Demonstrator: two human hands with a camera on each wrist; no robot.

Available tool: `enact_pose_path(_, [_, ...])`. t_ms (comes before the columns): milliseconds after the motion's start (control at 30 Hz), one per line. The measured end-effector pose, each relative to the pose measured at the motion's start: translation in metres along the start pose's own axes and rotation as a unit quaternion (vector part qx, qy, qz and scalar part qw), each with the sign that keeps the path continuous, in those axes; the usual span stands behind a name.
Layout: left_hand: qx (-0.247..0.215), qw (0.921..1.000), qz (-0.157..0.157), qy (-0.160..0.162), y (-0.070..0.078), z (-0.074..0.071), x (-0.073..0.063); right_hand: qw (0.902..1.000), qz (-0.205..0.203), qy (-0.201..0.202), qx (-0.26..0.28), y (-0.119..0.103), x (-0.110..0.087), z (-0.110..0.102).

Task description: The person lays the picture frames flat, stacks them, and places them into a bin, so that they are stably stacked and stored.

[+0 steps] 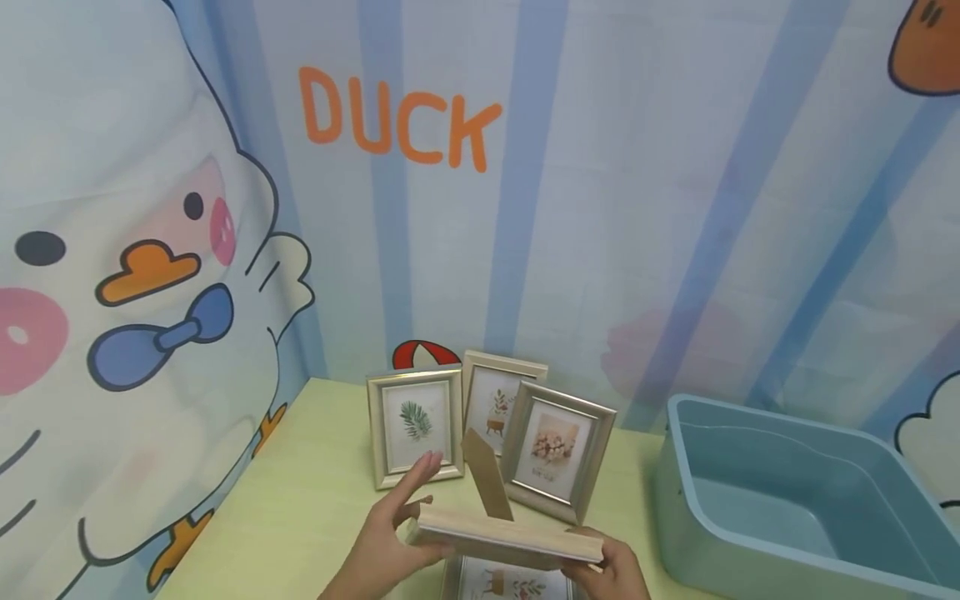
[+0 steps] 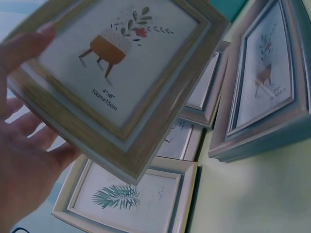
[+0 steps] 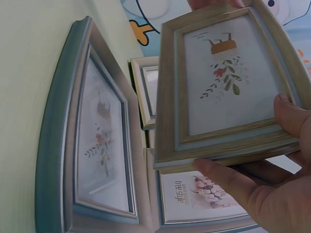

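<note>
Both hands hold a wood-toned picture frame [image 1: 510, 537], tilted so its edge faces up in the head view. Its front, seen in the left wrist view, carries a print of a potted plant [image 2: 109, 51]. My left hand [image 1: 382, 542] grips one end; my right hand [image 1: 615, 567] pinches the opposite end, with the thumb on the front border [image 3: 289, 114]. A brown stand leg [image 1: 487, 479] sticks up behind the held frame. Directly below, another plant-print frame [image 1: 517, 581] lies on the table, partly hidden.
Behind the hands stand a leaf-print frame [image 1: 416, 425], a second plant-print frame [image 1: 495, 400] and a flower-print frame [image 1: 555, 450], close together on the pale green table [image 1: 285, 492]. A blue-green bin [image 1: 686, 508] stands at the right. Duck-print cloth [image 1: 600, 208] hangs behind.
</note>
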State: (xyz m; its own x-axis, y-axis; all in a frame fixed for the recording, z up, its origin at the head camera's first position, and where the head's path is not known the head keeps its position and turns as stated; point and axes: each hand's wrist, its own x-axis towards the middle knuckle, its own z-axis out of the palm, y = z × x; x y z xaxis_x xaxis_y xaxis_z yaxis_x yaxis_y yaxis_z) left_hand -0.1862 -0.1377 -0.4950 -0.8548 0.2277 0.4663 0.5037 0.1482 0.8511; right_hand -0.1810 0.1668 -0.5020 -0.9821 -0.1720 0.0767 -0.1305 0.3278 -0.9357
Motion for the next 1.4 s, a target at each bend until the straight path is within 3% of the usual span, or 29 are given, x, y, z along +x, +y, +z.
enact_pose_path(167, [-0.013,0.9944,0.057,-0.089,-0.004,-0.007,0.008,0.9974,-0.013,0.070,-0.010,-0.003,-0.007,0.010])
enact_pose_path(300, [-0.021,0.9878,0.083,-0.131,-0.003,-0.008,0.011,0.9958,-0.004,0.092,-0.009,-0.003,-0.010,0.012])
enact_pose_path(400, [-0.020,0.9866,0.053,-0.153,0.002,-0.008,0.011,0.9958,-0.049,0.076,-0.016,0.003,-0.011,0.010])
enact_pose_path(533, [-0.014,0.9817,-0.024,-0.188,0.012,-0.009,0.009,0.9839,-0.170,0.044,-0.030,0.016,-0.009,0.003])
enact_pose_path(667, [0.024,0.9759,-0.015,-0.216,0.018,-0.010,0.009,0.9718,-0.235,0.018,-0.016,0.023,-0.005,-0.006])
enact_pose_path(767, [0.051,0.9748,0.025,-0.216,0.018,-0.009,0.009,0.9635,-0.267,0.011,-0.010,0.026,-0.003,-0.010])
enact_pose_path(833, [0.054,0.9753,0.034,-0.212,0.018,-0.009,0.009,0.9549,-0.296,0.016,-0.015,0.029,-0.001,-0.011])
enact_pose_path(1067, [0.088,0.9771,0.023,-0.192,0.024,-0.006,0.010,0.9260,-0.373,0.036,-0.046,0.035,0.004,-0.018])
enact_pose_path(1200, [0.125,0.9731,0.091,-0.171,0.025,-0.005,0.010,0.9021,-0.426,0.049,-0.052,0.035,0.007,-0.020])
enact_pose_path(1300, [0.151,0.9676,0.133,-0.153,0.027,-0.004,0.009,0.8924,-0.444,0.060,-0.054,0.034,0.008,-0.022])
enact_pose_path(1400, [0.166,0.9689,0.116,-0.143,0.034,-0.003,0.008,0.8879,-0.451,0.068,-0.056,0.034,0.007,-0.023])
